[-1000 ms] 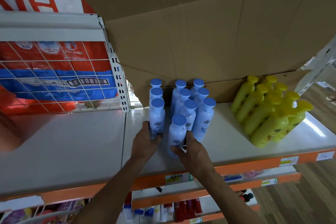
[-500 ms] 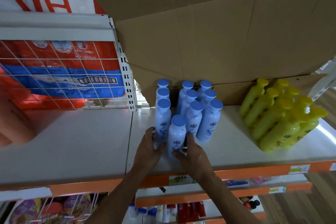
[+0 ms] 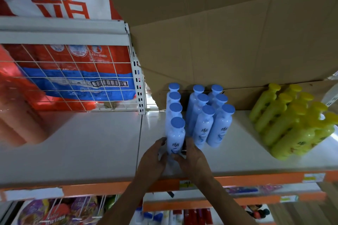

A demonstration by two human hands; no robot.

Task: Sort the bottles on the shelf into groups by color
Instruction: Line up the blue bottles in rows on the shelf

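Note:
Several pale blue bottles with blue caps [image 3: 203,115] stand in three rows on the white shelf [image 3: 237,159]. The front bottle of the left row [image 3: 176,137] is held at its base between both hands. My left hand [image 3: 152,159] presses its left side and my right hand [image 3: 192,157] its right side. Several yellow bottles [image 3: 292,120] stand grouped at the right end of the same shelf, apart from the blue ones.
A big cardboard box [image 3: 219,33] hangs over the back of the shelf. To the left, a wire rack [image 3: 69,76] holds red and blue bags. The shelf's orange front edge [image 3: 256,179] carries price tags, and lower shelves hold more goods.
The front blue bottle has slid left between my hands, from in front of the middle row into line with the left row. The view has shifted, so everything sits further right.

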